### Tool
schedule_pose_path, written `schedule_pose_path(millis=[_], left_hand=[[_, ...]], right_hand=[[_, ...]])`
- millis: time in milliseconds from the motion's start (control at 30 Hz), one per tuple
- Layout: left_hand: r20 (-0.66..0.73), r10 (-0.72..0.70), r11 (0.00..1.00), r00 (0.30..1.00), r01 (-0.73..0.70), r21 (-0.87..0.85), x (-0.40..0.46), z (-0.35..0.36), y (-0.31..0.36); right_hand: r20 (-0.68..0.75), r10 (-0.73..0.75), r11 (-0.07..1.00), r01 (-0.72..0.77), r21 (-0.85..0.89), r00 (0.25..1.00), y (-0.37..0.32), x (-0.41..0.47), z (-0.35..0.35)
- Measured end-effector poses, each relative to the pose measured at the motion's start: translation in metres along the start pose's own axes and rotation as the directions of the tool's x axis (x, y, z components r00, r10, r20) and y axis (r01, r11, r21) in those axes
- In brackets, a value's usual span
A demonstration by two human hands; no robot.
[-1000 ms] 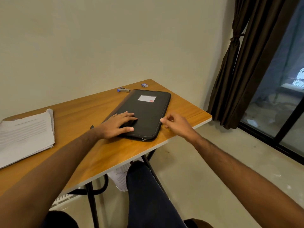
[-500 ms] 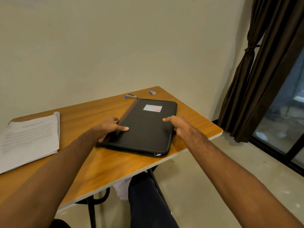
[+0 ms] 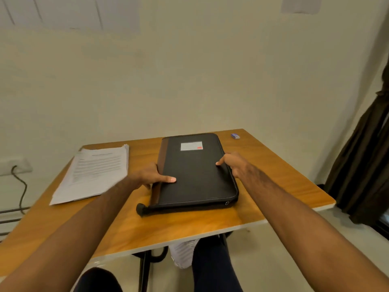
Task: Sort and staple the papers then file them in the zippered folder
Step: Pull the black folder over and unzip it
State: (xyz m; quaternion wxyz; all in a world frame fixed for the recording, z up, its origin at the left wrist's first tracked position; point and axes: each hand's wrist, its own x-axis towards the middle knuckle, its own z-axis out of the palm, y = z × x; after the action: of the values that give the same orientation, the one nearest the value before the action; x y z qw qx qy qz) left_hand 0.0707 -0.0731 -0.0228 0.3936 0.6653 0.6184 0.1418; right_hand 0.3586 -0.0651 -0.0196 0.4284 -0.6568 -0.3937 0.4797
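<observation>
A black zippered folder (image 3: 195, 171) with a brown spine and a white label lies shut on the wooden table (image 3: 273, 171). My left hand (image 3: 152, 175) grips its left spine edge, thumb on top. On the folder's right edge, my right hand (image 3: 232, 164) holds on with the thumb over the cover. A stack of printed papers (image 3: 96, 171) lies to the left of the folder, apart from it. The stapler is not visible; the folder may hide it.
A small blue box (image 3: 235, 136) sits at the table's far right corner. The wall stands right behind the table. A dark curtain (image 3: 366, 161) hangs at the right. A wall socket with a cable (image 3: 20, 178) is at the left. My legs are under the front edge.
Both hands have shifted to the folder's side edges and turned it square to me, nearer the table's middle. The view has swung left, with the papers closer to centre.
</observation>
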Motion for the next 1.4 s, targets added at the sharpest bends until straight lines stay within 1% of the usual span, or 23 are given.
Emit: schedule_pose_path(millis=[100,200,267,333,400,467,500,533,567,600,633,667,733,800,833,900,933,967,1000,1100,1233,1300,1400], left_hand=[[-0.044,-0.017,1.0,0.999,0.017,0.005,0.003,-0.006,-0.009],[-0.064,0.029,1.0,0.998,-0.029,-0.01,0.011,-0.005,-0.019],[-0.056,0.09,0.995,0.994,-0.092,-0.032,0.017,-0.004,-0.027],[-0.065,0.095,0.995,0.993,-0.097,-0.032,0.027,-0.006,-0.036],[-0.091,0.102,0.995,0.991,-0.1,0.027,0.037,-0.006,-0.041],[-0.155,0.119,0.984,0.981,-0.095,0.153,0.043,-0.003,-0.043],[-0.195,0.117,0.961,0.974,-0.062,0.268,0.044,0.0,-0.04],[-0.249,0.115,0.907,0.962,0.001,0.421,0.045,0.002,-0.039],[-0.302,0.135,0.821,0.944,0.064,0.567,0.045,0.005,-0.037],[-0.331,0.181,0.732,0.926,0.098,0.675,0.043,0.008,-0.035],[-0.334,0.247,0.663,0.91,0.093,0.743,0.042,0.011,-0.032],[-0.316,0.32,0.615,0.893,0.058,0.786,0.041,0.015,-0.028],[-0.253,0.442,0.569,0.86,-0.051,0.821,0.04,0.025,-0.018],[-0.156,0.523,0.589,0.838,-0.223,0.777,0.038,0.036,-0.004],[-0.089,0.561,0.572,0.823,-0.308,0.761,0.035,0.044,0.006],[0.078,0.61,0.454,0.789,-0.428,0.781,0.029,0.06,0.022],[0.142,0.606,0.404,0.782,-0.457,0.792,0.027,0.069,0.029],[0.177,0.59,0.383,0.787,-0.466,0.797,0.027,0.077,0.034],[0.182,0.578,0.387,0.796,-0.463,0.797,0.029,0.083,0.039],[0.127,0.589,0.418,0.798,-0.435,0.797,0.034,0.09,0.045],[0.159,0.601,0.333,0.783,-0.426,0.841,0.034,0.089,0.045],[0.162,0.596,0.306,0.786,-0.41,0.859,0.033,0.09,0.045],[0.18,0.592,0.268,0.785,-0.403,0.875,0.032,0.089,0.051]], right_hand=[[0.02,0.037,0.996,-0.036,-0.076,0.999,-0.007,0.012,0.02],[0.037,0.025,0.993,-0.021,-0.115,0.999,-0.007,0.03,0.033],[0.045,-0.002,0.99,0.009,-0.139,0.999,-0.008,0.04,0.039],[0.031,-0.035,0.988,0.04,-0.15,0.999,-0.009,0.044,0.041],[0.004,-0.077,0.986,0.077,-0.148,0.997,-0.005,0.053,0.041],[0.02,-0.118,0.977,0.119,-0.179,0.993,0.0,0.052,0.04],[0.041,-0.133,0.97,0.138,-0.201,0.99,0.003,0.051,0.037],[0.059,-0.146,0.961,0.156,-0.229,0.988,0.008,0.049,0.033],[0.071,-0.165,0.948,0.178,-0.264,0.984,0.011,0.045,0.029],[0.07,-0.187,0.935,0.199,-0.292,0.98,0.016,0.041,0.025],[0.055,-0.212,0.925,0.219,-0.31,0.976,0.021,0.036,0.021],[0.034,-0.239,0.915,0.237,-0.328,0.97,0.027,0.029,0.016],[-0.014,-0.302,0.888,0.276,-0.367,0.953,0.04,0.013,0.007],[-0.075,-0.384,0.863,0.329,-0.383,0.92,0.051,-0.004,-0.002],[-0.102,-0.404,0.86,0.339,-0.382,0.909,0.056,-0.012,-0.008],[-0.088,-0.375,0.859,0.31,-0.407,0.923,0.066,-0.025,-0.018],[-0.057,-0.334,0.854,0.276,-0.442,0.941,0.07,-0.029,-0.021],[-0.031,-0.293,0.84,0.242,-0.485,0.956,0.073,-0.032,-0.024],[-0.013,-0.26,0.817,0.213,-0.536,0.965,0.075,-0.034,-0.026],[-0.002,-0.24,0.751,0.184,-0.634,0.971,0.074,-0.035,-0.019],[-0.068,-0.275,0.718,0.158,-0.678,0.959,0.081,-0.026,-0.012],[-0.072,-0.299,0.69,0.163,-0.705,0.952,0.086,-0.027,-0.01],[-0.118,-0.346,0.686,0.164,-0.709,0.931,0.084,-0.031,-0.007]])
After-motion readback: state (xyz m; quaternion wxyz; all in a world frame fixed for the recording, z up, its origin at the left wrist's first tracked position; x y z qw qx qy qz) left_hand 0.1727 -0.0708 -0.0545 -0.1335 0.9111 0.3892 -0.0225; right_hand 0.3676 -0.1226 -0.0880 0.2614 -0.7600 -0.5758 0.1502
